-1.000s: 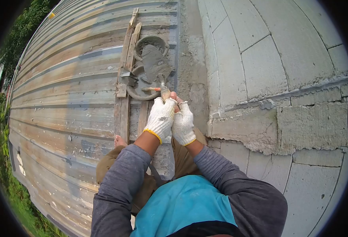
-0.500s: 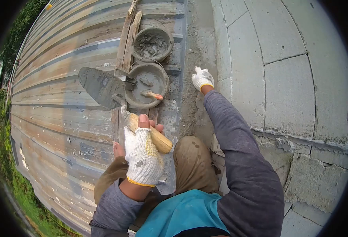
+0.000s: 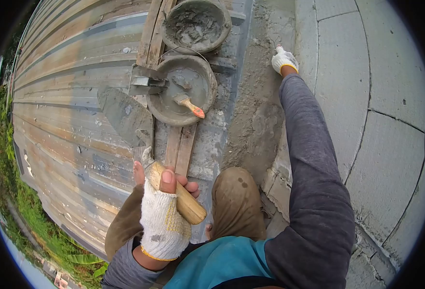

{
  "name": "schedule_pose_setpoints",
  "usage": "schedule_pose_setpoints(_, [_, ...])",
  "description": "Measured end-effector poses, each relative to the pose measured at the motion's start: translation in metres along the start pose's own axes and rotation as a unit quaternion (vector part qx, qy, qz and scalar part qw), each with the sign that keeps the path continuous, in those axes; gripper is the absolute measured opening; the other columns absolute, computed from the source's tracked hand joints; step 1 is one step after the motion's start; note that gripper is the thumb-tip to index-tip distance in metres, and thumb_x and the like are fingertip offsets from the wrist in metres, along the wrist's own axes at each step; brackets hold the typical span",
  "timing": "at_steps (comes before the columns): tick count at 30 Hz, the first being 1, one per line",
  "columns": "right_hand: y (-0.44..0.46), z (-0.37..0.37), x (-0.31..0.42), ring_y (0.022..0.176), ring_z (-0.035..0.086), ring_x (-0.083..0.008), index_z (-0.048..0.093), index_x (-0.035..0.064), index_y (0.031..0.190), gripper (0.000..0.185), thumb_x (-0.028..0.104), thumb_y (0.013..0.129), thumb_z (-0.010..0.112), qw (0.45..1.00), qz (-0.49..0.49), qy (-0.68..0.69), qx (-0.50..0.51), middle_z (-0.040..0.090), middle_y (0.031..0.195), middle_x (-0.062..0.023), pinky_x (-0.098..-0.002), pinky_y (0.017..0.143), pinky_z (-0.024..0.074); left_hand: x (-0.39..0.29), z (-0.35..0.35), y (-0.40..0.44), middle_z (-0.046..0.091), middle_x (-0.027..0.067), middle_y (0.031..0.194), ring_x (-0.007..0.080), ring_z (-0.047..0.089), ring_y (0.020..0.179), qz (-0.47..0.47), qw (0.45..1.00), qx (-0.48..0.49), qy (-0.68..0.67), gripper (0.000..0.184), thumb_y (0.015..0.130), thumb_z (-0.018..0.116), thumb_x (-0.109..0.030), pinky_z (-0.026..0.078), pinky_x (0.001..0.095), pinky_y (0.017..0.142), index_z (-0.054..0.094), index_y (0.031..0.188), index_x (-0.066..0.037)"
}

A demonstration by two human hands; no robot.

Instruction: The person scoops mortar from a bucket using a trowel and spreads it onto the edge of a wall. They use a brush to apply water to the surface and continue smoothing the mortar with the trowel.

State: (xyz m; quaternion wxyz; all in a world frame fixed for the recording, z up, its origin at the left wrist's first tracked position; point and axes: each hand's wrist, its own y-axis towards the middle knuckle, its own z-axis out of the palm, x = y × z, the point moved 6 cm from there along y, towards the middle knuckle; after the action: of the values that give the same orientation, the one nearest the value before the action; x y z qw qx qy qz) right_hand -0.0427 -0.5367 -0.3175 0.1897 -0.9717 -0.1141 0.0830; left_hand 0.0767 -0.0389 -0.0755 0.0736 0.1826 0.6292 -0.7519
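My left hand (image 3: 166, 214) is closed round the wooden handle of a trowel (image 3: 123, 113), whose grey, mortar-smeared blade points up and left over the metal roofing. My right hand (image 3: 284, 61) reaches far forward to the wet mortar strip (image 3: 253, 111) beside the block wall. A fingertip shows at its front, but the other fingers are too small and hidden to make out. Between the hands, a round bucket (image 3: 212, 89) holds thin grey mix and a brush (image 3: 189, 105) with an orange-tipped handle. Beyond it stands a second bucket (image 3: 226, 21) with thicker mortar.
Corrugated metal roofing (image 3: 68, 115) spreads on the left. Wooden planks (image 3: 150, 36) run beside and under the buckets. A metal bracket-like piece (image 3: 147, 81) lies at the near bucket's left rim. Grey blocks (image 3: 342, 62) form the wall on the right. My knees are below.
My hands, together one second ago, have parted. The left hand has brought the trowel back from over the buckets; the right has reached forward along the mortar strip. The view has also shifted.
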Motion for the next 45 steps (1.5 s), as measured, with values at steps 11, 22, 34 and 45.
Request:
schedule_pose_setpoints(11, [0.008, -0.017, -0.005, 0.119, 0.056, -0.0404, 0.06, 0.0168, 0.126, 0.04, 0.032, 0.088, 0.059, 0.995, -0.038, 0.04, -0.08, 0.058, 0.128, -0.0213, -0.045, 0.099, 0.0463, 0.006, 0.008, 0.003, 0.061, 0.0068, 0.089, 0.0169, 0.063, 0.083, -0.031, 0.998, 0.035, 0.031, 0.042, 0.09, 0.068, -0.044, 0.055, 0.0316, 0.062, 0.054, 0.106, -0.008])
schedule_pose_setpoints(22, [-0.029, -0.032, -0.009, 0.08, 0.067, -0.0238, 0.07, 0.0055, 0.096, 0.026, 0.025, 0.08, 0.073, 0.909, -0.037, 0.344, -0.231, 0.072, 0.089, -0.0115, -0.035, 0.077, 0.0527, 0.004, 0.007, 0.002, 0.06, 0.0067, 0.09, 0.0165, 0.063, 0.084, 0.001, 0.998, 0.038, 0.05, 0.043, 0.09, 0.068, -0.045, 0.054, 0.0297, 0.061, 0.053, 0.104, -0.006])
schedule_pose_setpoints(34, [-0.054, -0.067, -0.033, 0.075, 0.065, -0.0192, 0.072, 0.008, 0.103, 0.021, 0.012, 0.088, 0.058, 0.825, -0.08, 0.476, -0.295, 0.071, 0.088, -0.0093, -0.0313, 0.068, 0.0509, -0.001, 0.008, -0.018, 0.057, 0.0059, 0.096, 0.0171, 0.062, 0.087, 0.035, 0.996, 0.085, 0.01, 0.052, 0.09, 0.069, -0.042, 0.055, 0.0328, 0.079, 0.051, 0.12, -0.004])
schedule_pose_setpoints(45, [0.007, -0.033, 0.002, 0.113, 0.06, -0.0377, 0.068, 0.0219, 0.117, 0.031, 0.024, 0.088, 0.057, 0.982, -0.125, -0.055, -0.128, 0.063, 0.12, -0.0189, -0.0461, 0.095, 0.0495, 0.003, 0.003, -0.008, 0.059, 0.0061, 0.095, 0.0178, 0.064, 0.085, 0.032, 0.997, 0.067, 0.03, 0.052, 0.091, 0.068, -0.041, 0.055, 0.0332, 0.077, 0.048, 0.122, -0.004])
